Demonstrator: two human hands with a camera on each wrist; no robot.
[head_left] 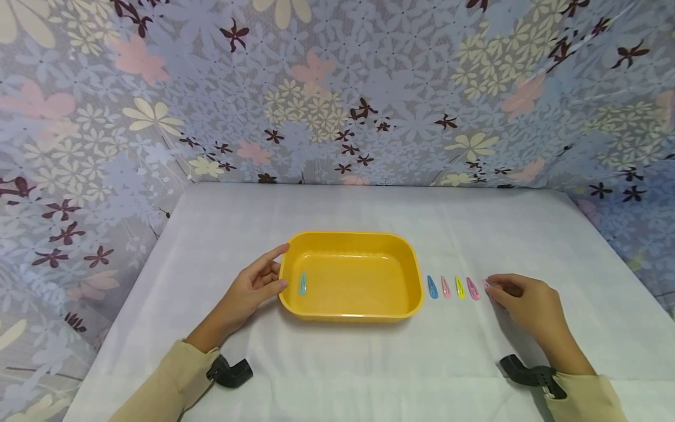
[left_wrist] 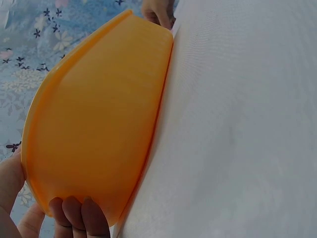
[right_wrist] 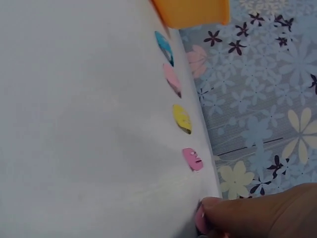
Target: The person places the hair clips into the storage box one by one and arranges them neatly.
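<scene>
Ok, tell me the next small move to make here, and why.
Probably lift the end pink clip and bring it over the yellow tray. The right hand already has it pinched at the fingertips, the left hand holds the tray's left end, and one teal clip lies inside with ample bare floor beside it.

Head view faced down, forward over desk (head_left: 343,363); close wrist views shared yellow tray (head_left: 350,287), left nearer.

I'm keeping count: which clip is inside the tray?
The teal clip, lying in the tray at the end the left hand holds; all the others are outside it, to the right.
</scene>
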